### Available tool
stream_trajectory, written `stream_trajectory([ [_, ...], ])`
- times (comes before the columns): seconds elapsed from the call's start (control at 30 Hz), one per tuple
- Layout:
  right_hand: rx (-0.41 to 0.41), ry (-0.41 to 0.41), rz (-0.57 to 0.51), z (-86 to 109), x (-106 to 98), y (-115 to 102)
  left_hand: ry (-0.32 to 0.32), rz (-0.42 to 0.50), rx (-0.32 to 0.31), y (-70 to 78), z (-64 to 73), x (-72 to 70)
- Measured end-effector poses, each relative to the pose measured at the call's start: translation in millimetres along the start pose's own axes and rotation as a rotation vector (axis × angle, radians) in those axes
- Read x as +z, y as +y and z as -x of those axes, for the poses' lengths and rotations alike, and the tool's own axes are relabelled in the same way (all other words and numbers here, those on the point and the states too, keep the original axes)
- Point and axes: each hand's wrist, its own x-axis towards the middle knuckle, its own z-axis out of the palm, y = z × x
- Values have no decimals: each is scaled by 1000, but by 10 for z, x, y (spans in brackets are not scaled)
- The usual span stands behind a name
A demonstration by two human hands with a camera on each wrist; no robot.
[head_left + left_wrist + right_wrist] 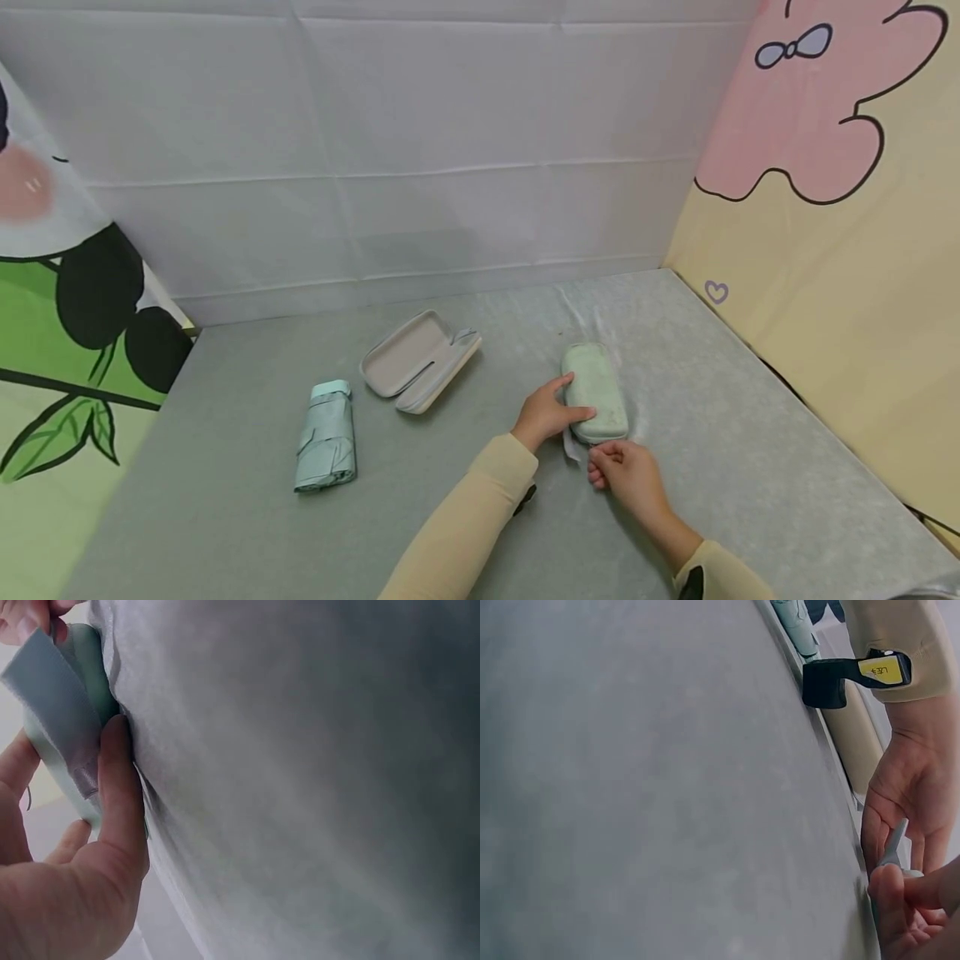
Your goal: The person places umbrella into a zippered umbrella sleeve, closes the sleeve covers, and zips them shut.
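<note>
A pale green oblong case [597,387] with rounded ends lies on the grey table, right of centre. My left hand [549,415] grips it from its left side, thumb on top. At the near end my right hand [632,479] has its thumb and forefinger pinched together at the case's edge, on what looks like a zipper pull; the fingers hide most of it. A grey fabric tab [56,697] sticks out from the case beside the left fingers in the left wrist view. It also shows between both hands in the right wrist view.
An open glasses case [408,354], beige outside and grey-lined, lies left of the hands. Farther left is a folded light teal fabric bundle [327,435]. A white sheet [420,150] hangs behind the table, and a printed yellow panel [847,317] borders its right side.
</note>
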Motion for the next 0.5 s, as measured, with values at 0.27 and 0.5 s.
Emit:
stream_trajectory([
  [0.27,-10,2,38,55,37,-44,2,8,30,40,2,50],
  [0.5,182,12,-18,-53,-132,88,10,-21,27,-18,-6,28],
])
